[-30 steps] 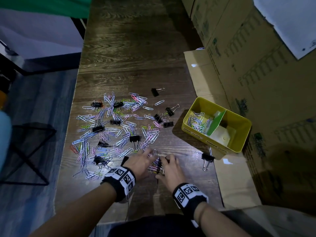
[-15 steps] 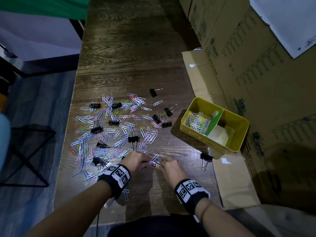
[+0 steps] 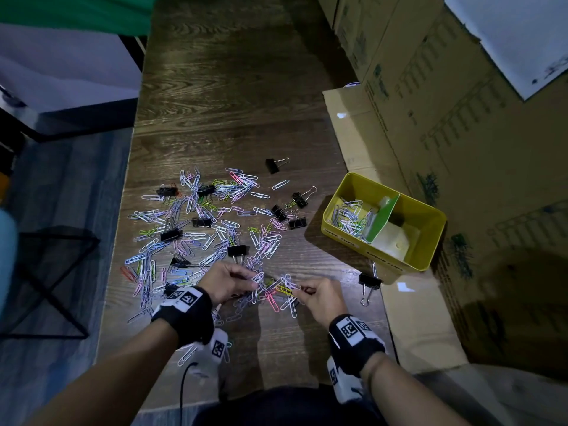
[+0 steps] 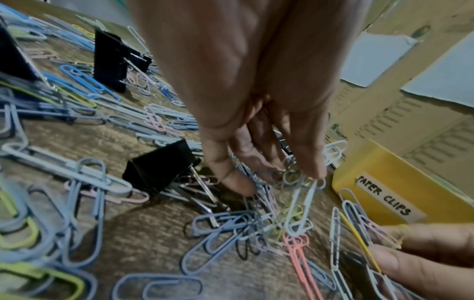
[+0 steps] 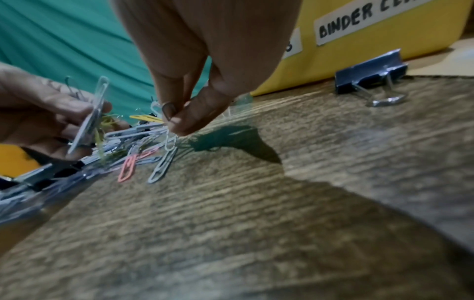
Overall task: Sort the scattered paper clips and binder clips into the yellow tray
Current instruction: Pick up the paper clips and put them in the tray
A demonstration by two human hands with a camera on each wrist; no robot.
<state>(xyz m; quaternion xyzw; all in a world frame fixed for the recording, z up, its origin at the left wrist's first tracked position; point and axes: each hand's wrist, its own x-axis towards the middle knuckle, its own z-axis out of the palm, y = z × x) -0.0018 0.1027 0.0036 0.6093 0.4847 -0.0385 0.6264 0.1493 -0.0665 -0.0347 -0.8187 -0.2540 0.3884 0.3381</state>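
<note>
Coloured paper clips (image 3: 196, 229) and black binder clips (image 3: 238, 250) lie scattered over the dark wooden table. The yellow tray (image 3: 347, 238) stands to the right, split by a green divider (image 3: 382, 219), with paper clips (image 3: 350, 219) in its left compartment. My left hand (image 3: 253, 279) pinches a tangled bunch of paper clips (image 3: 276, 292) just above the table. My right hand (image 3: 299, 289) pinches the other end of that bunch. In the left wrist view my left hand (image 4: 277, 178) holds a pale blue clip (image 4: 300, 209). In the right wrist view my right hand (image 5: 172, 117) pinches a clip, and other clips dangle below it.
One binder clip (image 3: 368, 282) lies between my right hand and the tray, and shows again in the right wrist view as the binder clip (image 5: 372, 75). Cardboard boxes (image 3: 445, 118) wall the right side. The table's left edge (image 3: 123, 241) drops to the floor. The tray carries the labels "PAPER CLIPS" (image 4: 384, 194) and "BINDER" (image 5: 346, 22).
Both hands have risen from lying flat on the table and drawn slightly apart. They now pinch a tangle of paper clips lifted between them.
</note>
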